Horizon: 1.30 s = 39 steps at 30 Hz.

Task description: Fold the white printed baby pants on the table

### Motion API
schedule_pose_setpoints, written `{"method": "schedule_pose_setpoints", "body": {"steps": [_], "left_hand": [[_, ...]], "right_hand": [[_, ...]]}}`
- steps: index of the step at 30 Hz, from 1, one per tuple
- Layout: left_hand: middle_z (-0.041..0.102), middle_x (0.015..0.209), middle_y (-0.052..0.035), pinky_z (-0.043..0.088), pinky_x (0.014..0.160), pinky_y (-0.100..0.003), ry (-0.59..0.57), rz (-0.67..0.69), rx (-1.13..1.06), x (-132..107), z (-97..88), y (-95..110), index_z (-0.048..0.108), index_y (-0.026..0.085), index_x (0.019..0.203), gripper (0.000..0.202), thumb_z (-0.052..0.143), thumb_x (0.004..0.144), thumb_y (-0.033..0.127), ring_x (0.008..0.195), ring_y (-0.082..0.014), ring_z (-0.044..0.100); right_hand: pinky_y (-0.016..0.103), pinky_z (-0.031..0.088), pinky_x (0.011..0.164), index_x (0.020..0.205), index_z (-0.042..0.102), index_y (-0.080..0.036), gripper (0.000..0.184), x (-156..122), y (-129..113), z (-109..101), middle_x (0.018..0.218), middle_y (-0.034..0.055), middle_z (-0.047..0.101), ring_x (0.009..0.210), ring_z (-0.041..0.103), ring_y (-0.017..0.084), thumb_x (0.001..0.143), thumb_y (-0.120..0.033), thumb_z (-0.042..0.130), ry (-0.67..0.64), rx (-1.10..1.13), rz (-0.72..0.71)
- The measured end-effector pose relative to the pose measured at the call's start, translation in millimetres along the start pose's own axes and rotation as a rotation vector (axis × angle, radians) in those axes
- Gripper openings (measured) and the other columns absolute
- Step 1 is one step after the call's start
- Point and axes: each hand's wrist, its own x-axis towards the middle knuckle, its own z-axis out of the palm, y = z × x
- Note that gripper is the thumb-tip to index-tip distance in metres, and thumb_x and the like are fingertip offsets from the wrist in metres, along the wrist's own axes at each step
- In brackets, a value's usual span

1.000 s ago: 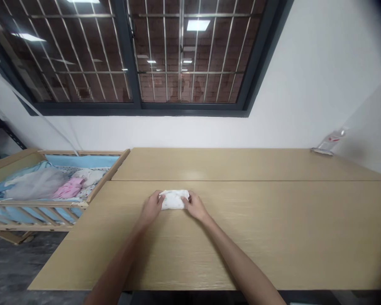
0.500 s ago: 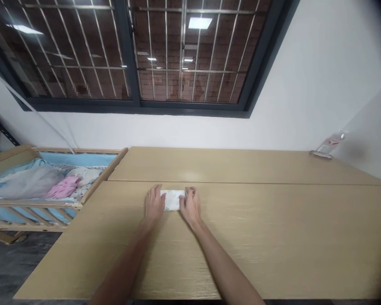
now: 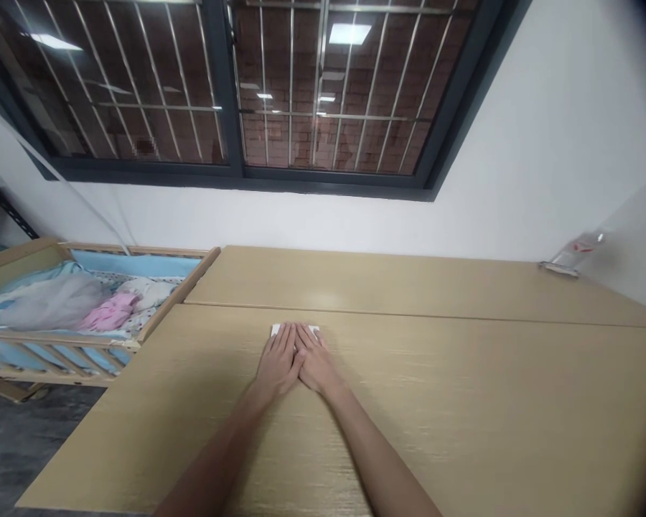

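Note:
A small white folded cloth or pad [image 3: 275, 329] lies on the wooden table [image 3: 436, 402], mostly hidden beneath my hands; only its far corners show, and I cannot tell its exact kind. My left hand [image 3: 278, 362] rests flat on its left part with the fingers stretched forward. Flat on the right part lies my right hand [image 3: 316, 362], its fingers also extended. The two hands touch each other at the thumbs and index fingers. Neither hand grips anything.
At the left stands a wooden crib [image 3: 156, 312] with blue lining, holding a pink cloth [image 3: 109, 311] and pale bedding. A clear plastic package [image 3: 573, 251] sits at the table's far right corner. Behind the table are a white wall and a barred window [image 3: 237, 172].
My hands have moved inward from the sides of the white piece and now lie flat over it, side by side. The view has shifted slightly.

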Motion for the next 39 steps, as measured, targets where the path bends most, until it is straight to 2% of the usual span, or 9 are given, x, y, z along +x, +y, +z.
{"method": "schedule_pose_setpoints", "body": {"steps": [5, 10, 14, 19, 22, 25, 30, 34, 39], "left_hand": [[0.036, 0.162, -0.0181, 0.029, 0.123, -0.050, 0.011, -0.069, 0.069, -6.1, 2.8, -5.9, 0.027, 0.008, 0.158, 0.070, 0.024, 0.105, 0.053, 0.155, -0.0311, 0.023], [0.034, 0.161, -0.0239, 0.030, 0.121, -0.053, 0.038, -0.146, 0.096, -8.1, 6.9, -11.3, 0.026, 0.003, 0.158, 0.075, 0.026, 0.104, 0.055, 0.154, -0.0351, 0.025], [0.034, 0.162, -0.0207, 0.032, 0.119, -0.055, 0.047, -0.050, 0.063, -3.8, -1.0, -26.4, 0.029, 0.010, 0.158, 0.075, 0.035, 0.102, 0.059, 0.154, -0.0366, 0.022], [0.049, 0.155, -0.0132, 0.037, 0.117, -0.046, -0.022, 0.095, -0.039, -0.8, -15.5, -45.4, 0.044, 0.024, 0.150, 0.070, 0.059, 0.092, 0.059, 0.143, -0.0297, 0.044], [0.051, 0.153, -0.0125, 0.039, 0.115, -0.045, -0.051, 0.056, -0.064, -1.9, -17.8, -47.5, 0.047, 0.025, 0.148, 0.071, 0.066, 0.087, 0.055, 0.140, -0.0292, 0.048], [0.054, 0.151, -0.0108, 0.037, 0.116, -0.045, -0.037, 0.034, -0.106, -1.1, -17.8, -45.9, 0.050, 0.024, 0.144, 0.059, 0.063, 0.087, 0.037, 0.139, -0.0266, 0.049], [0.062, 0.141, -0.0078, 0.040, 0.114, -0.043, 0.027, 0.012, -0.164, 3.7, -19.4, -45.0, 0.062, 0.024, 0.128, 0.040, 0.048, 0.091, 0.016, 0.134, -0.0215, 0.054], [0.065, 0.132, -0.0095, 0.042, 0.111, -0.045, 0.090, -0.039, -0.193, 7.3, -24.6, -44.1, 0.066, 0.025, 0.121, 0.032, 0.045, 0.097, 0.021, 0.127, -0.0235, 0.057], [0.070, 0.112, -0.0086, 0.050, 0.101, -0.043, 0.121, -0.092, -0.267, 10.4, -39.7, -36.3, 0.065, 0.023, 0.112, 0.024, 0.047, 0.100, 0.032, 0.112, -0.0240, 0.064]], "right_hand": [[0.045, 0.016, 0.128, 0.160, 0.028, -0.010, 0.059, -7.5, 2.3, -8.4, 0.167, 0.0118, 0.029, 0.157, 0.018, 0.022, 0.105, -0.029, 0.028, -0.020, 0.038, 0.065], [0.048, 0.017, 0.127, 0.161, 0.028, -0.013, 0.061, -12.5, 10.0, -13.2, 0.166, 0.0121, 0.029, 0.157, 0.018, 0.025, 0.107, -0.043, 0.025, -0.056, 0.091, 0.159], [0.052, 0.019, 0.126, 0.160, 0.029, -0.013, 0.065, -14.0, 12.3, -20.7, 0.166, 0.0143, 0.028, 0.157, 0.015, 0.028, 0.106, -0.049, 0.031, -0.026, 0.124, 0.152], [0.050, 0.022, 0.124, 0.157, 0.038, -0.017, 0.068, -17.1, 13.0, -27.4, 0.163, 0.0148, 0.037, 0.154, 0.026, 0.029, 0.099, -0.051, 0.051, 0.020, 0.185, 0.003], [0.054, 0.025, 0.122, 0.157, 0.037, -0.018, 0.073, -16.8, 15.8, -23.3, 0.162, 0.0154, 0.039, 0.152, 0.030, 0.032, 0.093, -0.045, 0.059, 0.008, 0.225, 0.044], [0.053, 0.027, 0.120, 0.157, 0.036, -0.019, 0.074, -13.6, 20.7, -15.8, 0.161, 0.0147, 0.041, 0.150, 0.034, 0.030, 0.086, -0.025, 0.058, 0.021, 0.253, 0.071], [0.048, 0.035, 0.116, 0.145, 0.053, -0.020, 0.064, -5.8, 30.3, -6.8, 0.148, 0.0122, 0.057, 0.140, 0.048, 0.026, 0.081, -0.010, 0.050, 0.143, 0.328, 0.071], [0.046, 0.041, 0.111, 0.130, 0.064, -0.020, 0.050, -3.7, 32.9, -9.1, 0.130, 0.0114, 0.069, 0.125, 0.059, 0.026, 0.082, -0.011, 0.050, 0.267, 0.414, 0.116], [0.041, 0.051, 0.098, 0.121, 0.061, -0.018, 0.038, -3.3, 29.7, -27.8, 0.115, 0.0107, 0.071, 0.107, 0.066, 0.025, 0.084, -0.023, 0.058, 0.419, 0.643, 0.241]]}}
